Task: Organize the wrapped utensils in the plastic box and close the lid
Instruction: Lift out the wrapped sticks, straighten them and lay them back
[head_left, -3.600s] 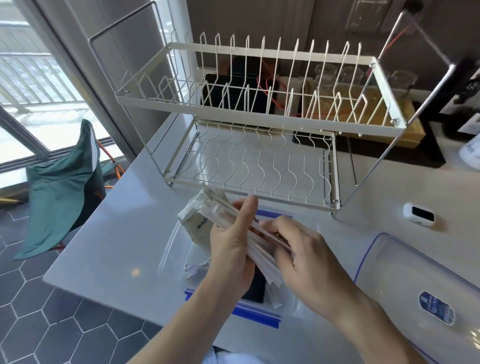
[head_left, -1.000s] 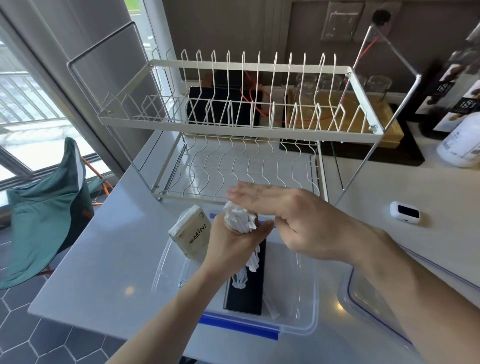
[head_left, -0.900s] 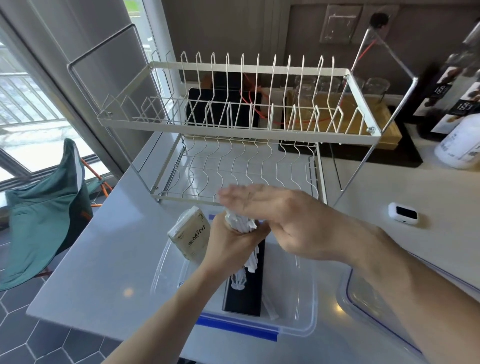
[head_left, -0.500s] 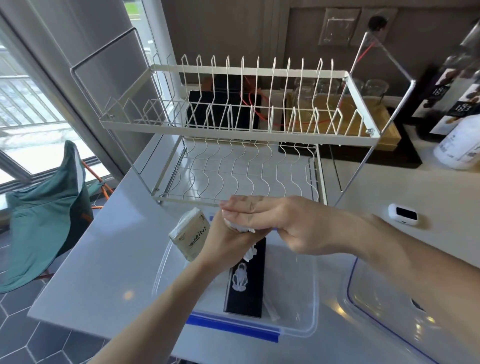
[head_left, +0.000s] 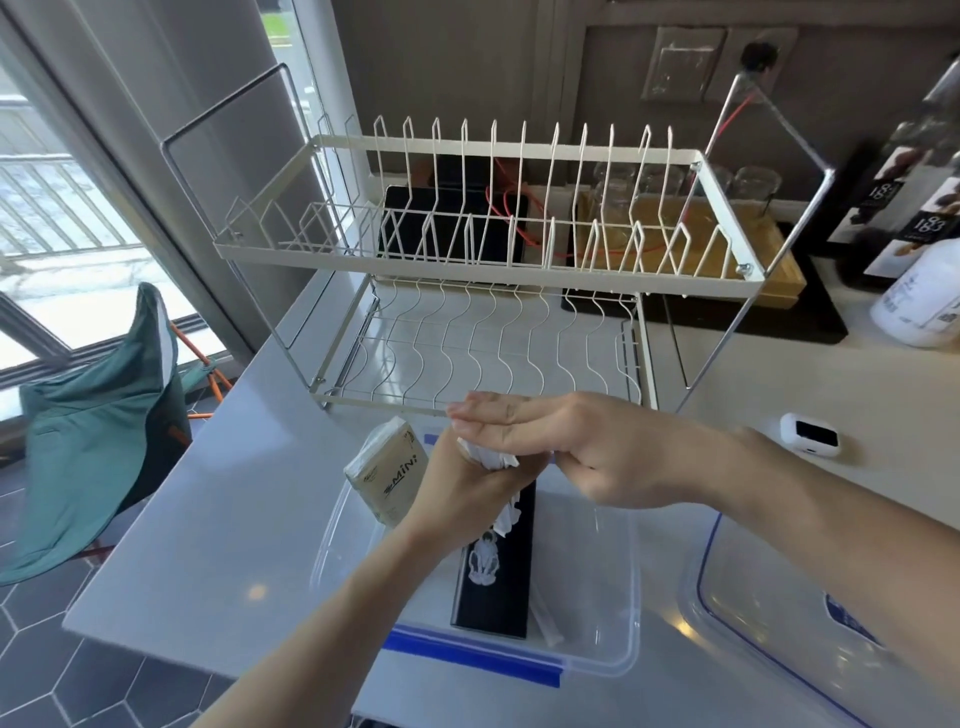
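Observation:
My left hand (head_left: 467, 493) grips an upright bundle of white wrapped utensils (head_left: 491, 460) above the clear plastic box (head_left: 613, 587). The flat palm of my right hand (head_left: 566, 449) rests on the bundle's top ends, fingers straight and pointing left. Lower ends of the wrappers (head_left: 511, 514) hang below my left fist. In the box lie a black flat case (head_left: 498, 571) with a white figure and one loose wrapped utensil (head_left: 548, 618). A beige tissue pack (head_left: 387, 470) leans at the box's far left corner. The clear lid (head_left: 789, 618) with blue trim lies to the right.
A white two-tier wire dish rack (head_left: 488, 270) stands just behind the box. A small white device (head_left: 809, 434) lies on the counter at right, a white bottle (head_left: 924, 306) beyond it. The counter edge drops off at left toward a green folding chair (head_left: 98, 431).
Earlier both hands held the bundle slanted. Now my left hand holds it upright and my right palm has pressed down on its top. The view shifted slightly.

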